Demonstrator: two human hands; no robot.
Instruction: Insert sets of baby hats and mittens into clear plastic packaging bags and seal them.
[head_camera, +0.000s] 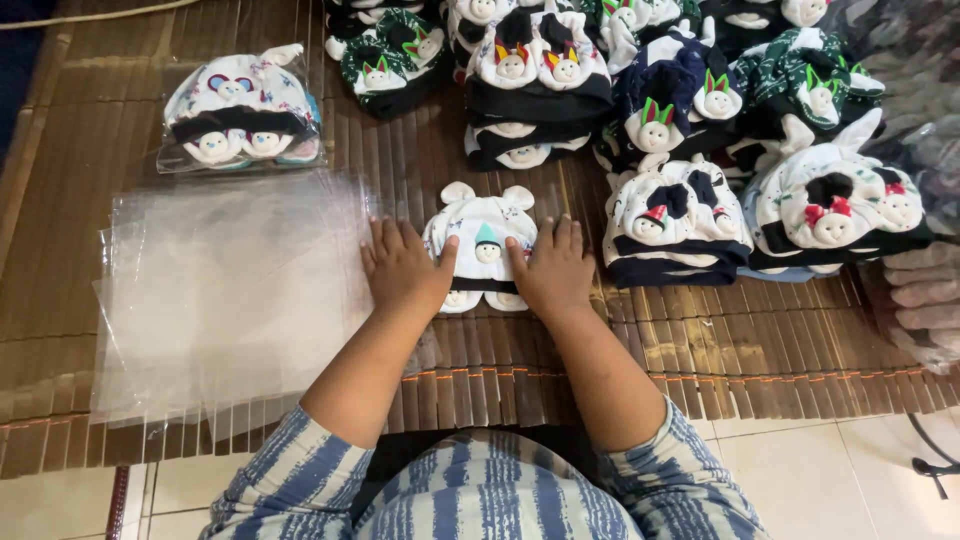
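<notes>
Both hands lie flat, fingers spread: left hand (403, 268) and right hand (552, 268) press either side of the white baby hat (482, 232) between them, equally near, on the bamboo mat (700, 350)

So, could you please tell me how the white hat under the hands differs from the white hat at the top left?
The white baby hat with small doll faces lies bare on the bamboo mat, pressed flat by the left hand and right hand; the bagged white hat is sealed in clear plastic and untouched. The first sits mid-mat, the second beyond the stack of clear bags. Both have black bands.
</notes>
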